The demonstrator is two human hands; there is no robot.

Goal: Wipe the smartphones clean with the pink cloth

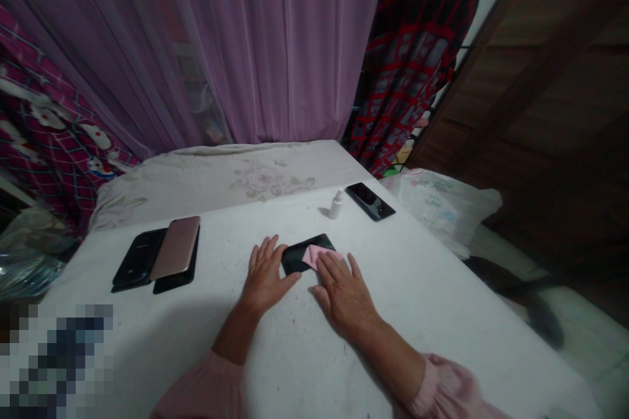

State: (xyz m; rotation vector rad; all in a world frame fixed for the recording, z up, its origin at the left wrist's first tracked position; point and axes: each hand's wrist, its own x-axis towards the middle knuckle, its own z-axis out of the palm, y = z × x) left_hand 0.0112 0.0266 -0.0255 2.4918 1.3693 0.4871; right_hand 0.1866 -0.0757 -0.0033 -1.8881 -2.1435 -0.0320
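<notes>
Left hand [265,277], fingers spread, touches a phone [296,257]; right hand [346,294] presses a pink cloth [311,255] flat on it. A white bottle [336,206] stands near.

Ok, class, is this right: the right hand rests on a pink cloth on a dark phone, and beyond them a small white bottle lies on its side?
Not quite. The head view shows the small white bottle standing upright. The rest holds: it is beyond the right hand, pink cloth and dark phone.
</notes>
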